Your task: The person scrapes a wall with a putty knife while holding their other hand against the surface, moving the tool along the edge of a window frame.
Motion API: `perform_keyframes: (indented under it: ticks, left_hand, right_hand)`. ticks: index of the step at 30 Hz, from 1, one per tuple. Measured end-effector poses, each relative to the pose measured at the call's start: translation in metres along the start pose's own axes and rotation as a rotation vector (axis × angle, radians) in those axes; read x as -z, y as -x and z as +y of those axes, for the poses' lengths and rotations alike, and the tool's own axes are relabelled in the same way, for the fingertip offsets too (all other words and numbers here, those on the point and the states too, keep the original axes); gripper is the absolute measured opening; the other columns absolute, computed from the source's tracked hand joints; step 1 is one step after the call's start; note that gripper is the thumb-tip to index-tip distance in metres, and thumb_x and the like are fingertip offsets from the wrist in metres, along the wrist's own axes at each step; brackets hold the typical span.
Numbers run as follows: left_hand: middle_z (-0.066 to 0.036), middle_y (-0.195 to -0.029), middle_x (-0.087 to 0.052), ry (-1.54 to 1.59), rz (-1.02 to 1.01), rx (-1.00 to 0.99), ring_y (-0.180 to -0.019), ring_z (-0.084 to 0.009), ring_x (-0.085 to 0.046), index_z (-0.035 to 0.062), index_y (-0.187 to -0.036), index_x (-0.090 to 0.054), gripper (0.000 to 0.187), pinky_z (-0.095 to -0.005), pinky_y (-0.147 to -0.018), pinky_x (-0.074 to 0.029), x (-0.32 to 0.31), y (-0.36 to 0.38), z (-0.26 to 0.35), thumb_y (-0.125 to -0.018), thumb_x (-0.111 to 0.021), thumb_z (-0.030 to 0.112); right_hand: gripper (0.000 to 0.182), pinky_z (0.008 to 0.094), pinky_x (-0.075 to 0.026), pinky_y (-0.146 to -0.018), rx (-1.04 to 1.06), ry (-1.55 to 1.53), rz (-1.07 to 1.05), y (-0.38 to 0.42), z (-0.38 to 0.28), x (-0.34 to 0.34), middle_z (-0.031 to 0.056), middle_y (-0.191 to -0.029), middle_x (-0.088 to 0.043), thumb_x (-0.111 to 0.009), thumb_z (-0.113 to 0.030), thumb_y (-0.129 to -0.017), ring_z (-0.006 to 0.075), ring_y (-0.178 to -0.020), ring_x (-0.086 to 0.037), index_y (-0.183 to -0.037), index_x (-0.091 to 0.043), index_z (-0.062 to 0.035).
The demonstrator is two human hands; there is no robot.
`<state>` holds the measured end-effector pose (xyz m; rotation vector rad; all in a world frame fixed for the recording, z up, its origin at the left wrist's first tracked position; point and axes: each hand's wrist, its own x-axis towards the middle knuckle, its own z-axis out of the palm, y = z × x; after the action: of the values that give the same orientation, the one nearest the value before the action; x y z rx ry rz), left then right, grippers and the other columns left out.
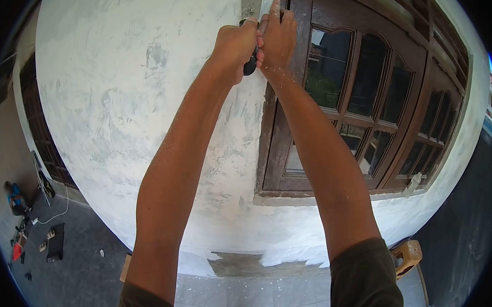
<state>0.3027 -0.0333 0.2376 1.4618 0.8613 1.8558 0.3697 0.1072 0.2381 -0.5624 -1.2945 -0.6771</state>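
A scraper with a flat metal blade (252, 2) and a black handle (250, 66) stands upright against the patchy white wall (144, 114). My left hand (237, 45) is closed around the handle, its fingertips showing on the right side. Right beside it, my right hand (278, 43) lies against the edge of the brown wooden window frame (300, 11). Its index finger stretches upward, dusted with white, and its thumb reaches toward the base of the blade. The other fingers are partly bent.
Brown window shutters with glass panes (328, 68) fill the right side. A paintbrush-like tool (413, 185) rests on the sill. A yellowish stool (408, 256) stands low right. Far left, a person (16, 199) is near a white cable (54, 216) and sandals (47, 239) on dark floor.
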Motion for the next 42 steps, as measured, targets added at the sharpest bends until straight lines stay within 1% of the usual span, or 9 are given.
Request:
perform_keyframes:
  ticks: [1,2,4,10,14,19,25,35,42]
  left_hand:
    - [-0.003,-0.074,-0.057,-0.001,-0.001,0.005,-0.053,-0.0105,-0.050,0.0049,-0.093,-0.056,0.029,-0.0275,-0.050,-0.044,0.000,-0.003,0.002,-0.106,-0.055,0.031]
    - [-0.003,-0.074,-0.057,-0.027,0.002,0.002,-0.053,-0.0105,-0.050,0.0045,-0.093,-0.056,0.030,-0.0277,-0.050,-0.045,0.001,-0.008,0.007,-0.106,-0.055,0.031]
    - [-0.003,-0.074,-0.057,-0.053,0.003,-0.018,-0.053,-0.0106,-0.049,0.0042,-0.093,-0.056,0.030,-0.0278,-0.050,-0.045,0.001,-0.013,0.014,-0.106,-0.055,0.031]
    - [-0.003,-0.075,-0.057,-0.048,0.004,-0.028,-0.054,-0.0104,-0.050,0.0043,-0.094,-0.056,0.030,-0.0279,-0.050,-0.045,0.003,0.003,0.007,-0.105,-0.056,0.032]
    - [-0.003,-0.074,-0.057,-0.070,-0.003,0.010,-0.053,-0.0104,-0.049,0.0041,-0.094,-0.056,0.028,-0.0279,-0.049,-0.045,0.007,-0.005,0.006,-0.105,-0.056,0.030]
    - [-0.003,-0.074,-0.057,-0.055,-0.011,0.005,-0.053,-0.0103,-0.049,0.0040,-0.094,-0.056,0.028,-0.0283,-0.049,-0.044,0.003,-0.015,0.020,-0.105,-0.056,0.030]
    - [-0.003,-0.074,-0.057,-0.007,0.004,-0.001,-0.053,-0.0102,-0.048,0.0039,-0.094,-0.055,0.028,-0.0273,-0.049,-0.044,0.003,0.000,0.010,-0.105,-0.056,0.030]
    - [-0.002,-0.074,-0.057,-0.066,-0.032,-0.024,-0.055,-0.0089,-0.049,0.0034,-0.097,-0.056,0.026,-0.0260,-0.050,-0.046,0.005,-0.009,0.021,-0.105,-0.056,0.028]
    - [-0.002,-0.074,-0.057,-0.003,-0.043,0.013,-0.054,-0.0090,-0.049,0.0043,-0.096,-0.056,0.026,-0.0266,-0.051,-0.046,0.003,-0.015,0.023,-0.105,-0.056,0.029]
  right_hand:
    - [0.061,0.0438,-0.048,-0.096,-0.018,-0.033,-0.008,0.001,-0.002,0.004,0.0176,-0.128,-0.054,-0.065,-0.021,-0.096,0.0367,-0.117,-0.053,-0.151,-0.048,-0.0017]
    - [0.061,0.0438,-0.048,-0.096,-0.019,-0.032,-0.012,0.005,-0.004,0.008,0.0176,-0.128,-0.054,-0.065,-0.021,-0.096,0.0367,-0.117,-0.053,-0.151,-0.048,-0.0017]
    - [0.085,0.0440,-0.045,-0.098,0.013,-0.001,-0.052,0.002,-0.004,0.009,0.0164,-0.129,-0.051,-0.081,-0.018,-0.078,0.0356,-0.116,-0.051,-0.153,-0.044,-0.0012]
    - [0.085,0.0451,-0.044,-0.099,-0.026,-0.033,-0.059,0.001,-0.004,0.007,0.0162,-0.130,-0.050,-0.082,-0.018,-0.078,0.0357,-0.117,-0.051,-0.153,-0.045,-0.0015]
    - [0.080,0.0455,-0.045,-0.100,-0.028,0.001,-0.029,0.001,-0.002,0.002,0.0164,-0.129,-0.051,-0.079,-0.018,-0.082,0.0355,-0.118,-0.051,-0.153,-0.045,-0.0013]
    - [0.068,0.0444,-0.045,-0.100,-0.013,0.004,-0.050,0.001,-0.006,0.009,0.0165,-0.129,-0.051,-0.071,-0.018,-0.092,0.0350,-0.117,-0.051,-0.153,-0.045,-0.0013]
    - [0.077,0.0451,-0.044,-0.099,-0.033,0.000,-0.080,0.001,-0.004,0.008,0.0162,-0.129,-0.050,-0.076,-0.019,-0.088,0.0353,-0.117,-0.051,-0.154,-0.042,-0.0014]
    - [0.079,0.0442,-0.044,-0.102,-0.031,0.008,-0.085,0.000,-0.006,0.009,0.0161,-0.132,-0.049,-0.077,-0.020,-0.087,0.0347,-0.121,-0.050,-0.156,-0.041,-0.0026]
    - [0.082,0.0442,-0.044,-0.103,-0.047,0.017,-0.104,0.003,-0.008,0.013,0.0157,-0.133,-0.049,-0.079,-0.020,-0.085,0.0346,-0.122,-0.050,-0.156,-0.041,-0.0037]
